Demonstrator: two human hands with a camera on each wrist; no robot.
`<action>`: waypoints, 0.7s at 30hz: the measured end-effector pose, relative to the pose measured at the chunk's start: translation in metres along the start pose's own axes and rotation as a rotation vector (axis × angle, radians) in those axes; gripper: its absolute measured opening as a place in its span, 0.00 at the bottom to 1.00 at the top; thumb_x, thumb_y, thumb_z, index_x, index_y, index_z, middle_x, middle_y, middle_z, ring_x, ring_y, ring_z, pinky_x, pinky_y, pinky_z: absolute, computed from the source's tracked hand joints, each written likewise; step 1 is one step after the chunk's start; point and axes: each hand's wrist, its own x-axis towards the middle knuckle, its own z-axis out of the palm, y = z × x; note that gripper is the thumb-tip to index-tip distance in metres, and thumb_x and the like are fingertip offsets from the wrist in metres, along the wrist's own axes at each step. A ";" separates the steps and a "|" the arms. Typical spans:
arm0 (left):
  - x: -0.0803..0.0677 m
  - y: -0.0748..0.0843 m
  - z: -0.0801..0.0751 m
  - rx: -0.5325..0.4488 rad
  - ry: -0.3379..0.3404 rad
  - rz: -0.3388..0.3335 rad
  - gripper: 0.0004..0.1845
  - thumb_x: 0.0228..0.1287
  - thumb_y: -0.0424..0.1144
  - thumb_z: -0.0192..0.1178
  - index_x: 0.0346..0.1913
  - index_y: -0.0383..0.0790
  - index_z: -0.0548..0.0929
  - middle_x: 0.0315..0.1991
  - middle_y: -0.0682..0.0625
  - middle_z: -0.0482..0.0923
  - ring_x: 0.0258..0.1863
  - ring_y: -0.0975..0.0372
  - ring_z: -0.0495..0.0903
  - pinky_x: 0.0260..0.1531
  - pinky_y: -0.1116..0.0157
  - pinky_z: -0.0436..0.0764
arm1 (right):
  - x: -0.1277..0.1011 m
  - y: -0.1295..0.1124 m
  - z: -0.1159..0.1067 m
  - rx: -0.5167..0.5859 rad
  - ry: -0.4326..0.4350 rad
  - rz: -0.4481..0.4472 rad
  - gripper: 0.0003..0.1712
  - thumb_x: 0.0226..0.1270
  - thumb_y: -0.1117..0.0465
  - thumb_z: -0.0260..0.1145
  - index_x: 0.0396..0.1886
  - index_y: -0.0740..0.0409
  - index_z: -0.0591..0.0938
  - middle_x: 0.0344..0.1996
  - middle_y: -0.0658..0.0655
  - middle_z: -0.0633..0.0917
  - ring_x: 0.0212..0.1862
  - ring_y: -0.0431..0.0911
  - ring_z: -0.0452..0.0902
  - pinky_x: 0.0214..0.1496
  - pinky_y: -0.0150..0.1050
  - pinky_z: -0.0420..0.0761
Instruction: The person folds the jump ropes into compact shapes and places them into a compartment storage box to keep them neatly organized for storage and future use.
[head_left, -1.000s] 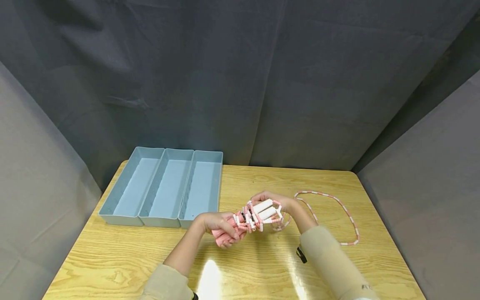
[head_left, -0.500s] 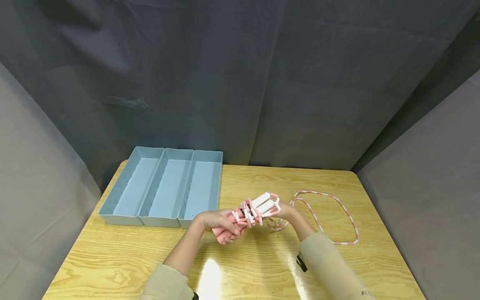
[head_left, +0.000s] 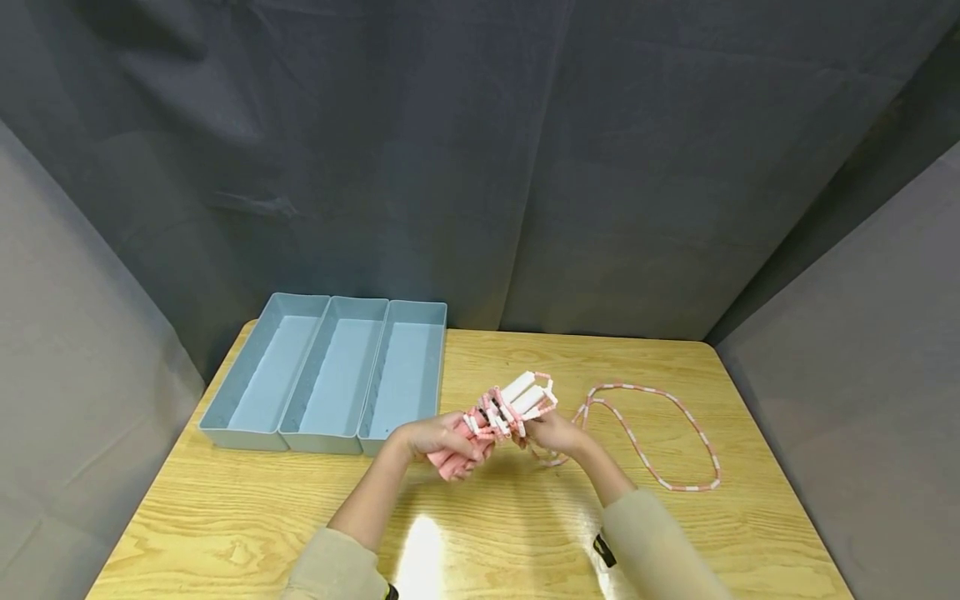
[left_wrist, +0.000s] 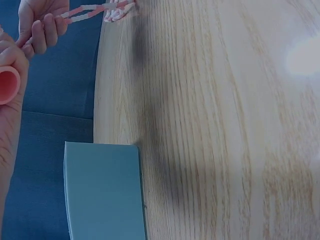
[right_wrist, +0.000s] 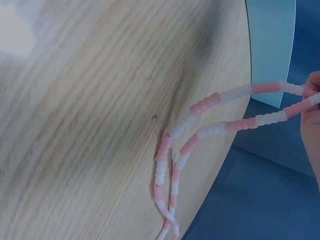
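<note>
Filling most of the head view is a wooden table [head_left: 247, 517] with dark grey cloth [head_left: 480, 150] hung up behind it and on both sides. Next in size is a blue tray [head_left: 288, 440] with three long bins. It sits at the back left part of the table, and its near right corner is just beside the hands.

Then comes the jump rope [head_left: 645, 462]. It is made of little pink and white beads. A big loose loop of it lies flat on the table, to the right of the hands. From there two strands rise off the wood up to the right hand, and the right wrist view shows them side by side. The rest of the rope is wound round the two handles [head_left: 517, 398]. The handles are white at one end and pink at the other, and they are held above the table, near its middle.

The left hand [head_left: 438, 440] has its fingers curled round the pink ends of the handles. The right hand [head_left: 553, 432] is just beside it, touching the wound bundle. Its fingers are bent and pinch the rope strands close to the handles.
</note>
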 end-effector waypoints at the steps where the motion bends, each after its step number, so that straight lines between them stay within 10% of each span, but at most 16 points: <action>1: 0.000 0.000 0.000 0.001 0.007 0.006 0.05 0.59 0.24 0.45 0.35 0.34 0.69 0.19 0.50 0.71 0.15 0.64 0.69 0.16 0.70 0.71 | 0.001 0.005 0.000 0.001 0.000 -0.025 0.15 0.69 0.74 0.39 0.26 0.72 0.70 0.20 0.57 0.74 0.23 0.43 0.69 0.27 0.32 0.71; 21: 0.000 0.000 -0.006 -0.018 0.132 0.104 0.05 0.61 0.24 0.44 0.36 0.34 0.69 0.21 0.49 0.71 0.16 0.62 0.70 0.16 0.69 0.71 | -0.006 0.028 0.000 0.072 -0.071 -0.084 0.17 0.75 0.64 0.38 0.40 0.69 0.73 0.19 0.69 0.71 0.19 0.55 0.65 0.19 0.44 0.70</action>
